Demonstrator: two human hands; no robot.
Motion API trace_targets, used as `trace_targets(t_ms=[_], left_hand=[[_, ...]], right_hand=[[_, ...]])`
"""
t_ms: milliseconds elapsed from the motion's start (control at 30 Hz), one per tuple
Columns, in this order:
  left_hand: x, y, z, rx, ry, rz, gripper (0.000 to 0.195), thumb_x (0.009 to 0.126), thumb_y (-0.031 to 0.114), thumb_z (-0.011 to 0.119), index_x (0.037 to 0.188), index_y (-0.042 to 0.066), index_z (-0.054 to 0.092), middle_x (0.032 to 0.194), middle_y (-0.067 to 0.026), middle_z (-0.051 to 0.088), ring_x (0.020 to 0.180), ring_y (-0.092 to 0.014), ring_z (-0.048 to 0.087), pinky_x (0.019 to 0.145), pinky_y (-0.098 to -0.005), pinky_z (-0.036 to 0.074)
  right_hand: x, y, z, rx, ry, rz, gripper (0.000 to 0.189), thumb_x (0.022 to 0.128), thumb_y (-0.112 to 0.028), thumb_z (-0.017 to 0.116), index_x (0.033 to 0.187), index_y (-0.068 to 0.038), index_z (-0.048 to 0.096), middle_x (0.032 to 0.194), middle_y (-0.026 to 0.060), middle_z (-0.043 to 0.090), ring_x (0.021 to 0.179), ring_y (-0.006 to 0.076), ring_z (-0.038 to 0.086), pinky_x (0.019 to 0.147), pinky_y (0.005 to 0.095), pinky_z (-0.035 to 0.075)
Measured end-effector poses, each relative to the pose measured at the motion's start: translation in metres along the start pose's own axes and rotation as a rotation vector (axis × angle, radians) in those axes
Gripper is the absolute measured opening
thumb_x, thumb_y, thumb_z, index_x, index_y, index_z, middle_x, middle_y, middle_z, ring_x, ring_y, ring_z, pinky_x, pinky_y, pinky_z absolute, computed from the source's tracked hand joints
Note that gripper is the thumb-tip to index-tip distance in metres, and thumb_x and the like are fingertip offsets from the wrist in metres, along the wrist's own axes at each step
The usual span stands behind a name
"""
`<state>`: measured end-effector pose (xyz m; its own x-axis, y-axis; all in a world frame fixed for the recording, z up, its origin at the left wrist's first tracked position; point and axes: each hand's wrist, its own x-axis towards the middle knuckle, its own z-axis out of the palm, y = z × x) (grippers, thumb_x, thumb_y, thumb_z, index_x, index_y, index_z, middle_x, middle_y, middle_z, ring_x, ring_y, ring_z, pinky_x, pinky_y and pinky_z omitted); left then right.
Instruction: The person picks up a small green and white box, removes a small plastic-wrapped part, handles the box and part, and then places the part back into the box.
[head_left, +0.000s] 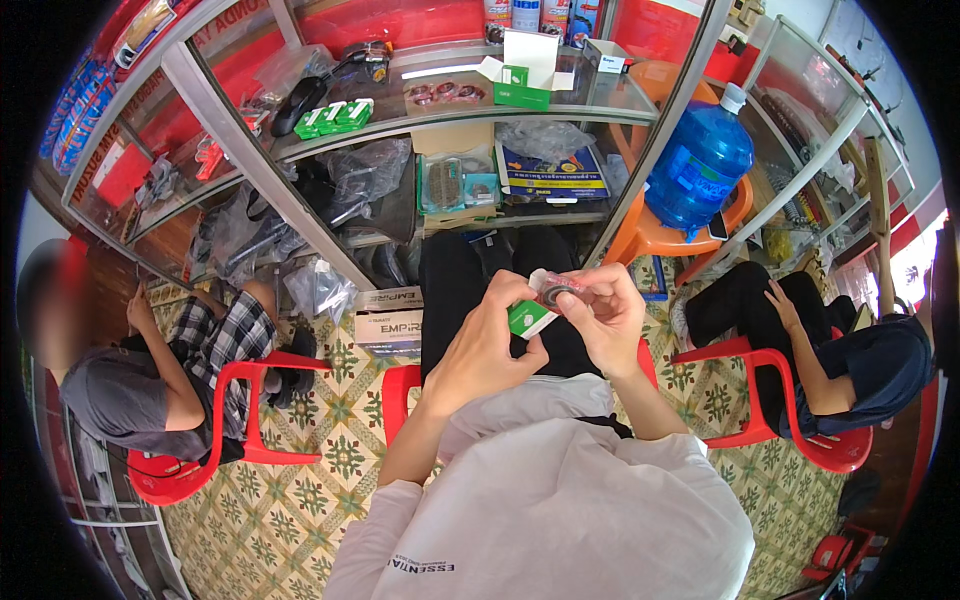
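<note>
Above my lap, my left hand grips a small green and white cardboard box between thumb and fingers. My right hand pinches what looks like a ball bearing in clear and red plastic wrap, right at the upper end of the box. Whether the bearing sits partly inside the box is hidden by my fingers. On the glass shelf ahead lie several similar wrapped bearings. Small green boxes are grouped to their left. An open green and white carton, holding a green box, stands to their right.
A glass display cabinet's metal frame rises in front. To the right, a blue water bottle rests on an orange chair. People sit on red chairs at both sides. Cardboard cartons stand on the tiled floor.
</note>
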<state>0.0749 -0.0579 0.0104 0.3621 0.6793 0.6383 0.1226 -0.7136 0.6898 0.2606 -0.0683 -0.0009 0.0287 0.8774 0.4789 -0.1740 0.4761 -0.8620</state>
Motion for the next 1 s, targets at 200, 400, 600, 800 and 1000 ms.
trace_targets(t_ms=[200, 400, 600, 800, 1000], left_hand=[[-0.002, -0.003, 0.001, 0.008, -0.036, -0.006, 0.07, 0.07, -0.009, 0.071, 0.127, 0.007, 0.034, 0.113, -0.0198, 0.051, 0.098, -0.033, 0.059, 0.086, -0.038, 0.049], [-0.002, 0.0, 0.001, 0.004, 0.039, -0.011, 0.07, 0.069, -0.01, 0.07, 0.127, 0.006, 0.034, 0.114, -0.0186, 0.049, 0.099, -0.029, 0.057, 0.087, -0.038, 0.049], [-0.004, -0.01, 0.004, -0.003, 0.117, -0.016, 0.07, 0.07, -0.01, 0.069, 0.129, 0.006, 0.035, 0.116, -0.0167, 0.048, 0.098, -0.025, 0.056, 0.086, -0.0364, 0.048], [0.003, -0.007, -0.001, 0.07, 0.167, 0.027, 0.058, 0.069, -0.01, 0.068, 0.12, 0.005, 0.045, 0.111, -0.0143, 0.05, 0.096, -0.023, 0.056, 0.085, -0.0339, 0.048], [0.002, -0.009, 0.0, 0.031, 0.192, 0.005, 0.054, 0.069, -0.008, 0.068, 0.116, 0.005, 0.045, 0.107, -0.0138, 0.051, 0.094, -0.023, 0.056, 0.085, -0.0331, 0.047]], right_hand=[[0.0, 0.014, 0.009, 0.038, 0.012, -0.147, 0.017, 0.089, 0.006, 0.073, 0.099, -0.001, 0.061, 0.115, 0.0184, 0.067, 0.098, 0.0168, 0.068, 0.079, 0.0285, 0.055], [0.003, 0.015, 0.006, -0.178, -0.107, -0.179, 0.005, 0.094, -0.004, 0.069, 0.093, 0.001, 0.069, 0.118, 0.0125, 0.061, 0.089, 0.0147, 0.062, 0.075, 0.0281, 0.052], [0.004, 0.003, 0.017, -0.134, -0.045, -0.129, 0.007, 0.091, -0.003, 0.07, 0.097, 0.0, 0.07, 0.123, 0.0131, 0.057, 0.091, 0.0154, 0.06, 0.076, 0.0285, 0.051], [0.002, 0.008, 0.018, -0.13, -0.058, -0.159, 0.016, 0.088, -0.001, 0.072, 0.103, 0.0, 0.067, 0.125, 0.0154, 0.055, 0.097, 0.0182, 0.061, 0.08, 0.0296, 0.052], [-0.001, 0.012, 0.021, -0.042, -0.112, -0.162, 0.018, 0.09, 0.0, 0.07, 0.108, 0.001, 0.066, 0.12, 0.0178, 0.062, 0.101, 0.0221, 0.065, 0.079, 0.0315, 0.057]])
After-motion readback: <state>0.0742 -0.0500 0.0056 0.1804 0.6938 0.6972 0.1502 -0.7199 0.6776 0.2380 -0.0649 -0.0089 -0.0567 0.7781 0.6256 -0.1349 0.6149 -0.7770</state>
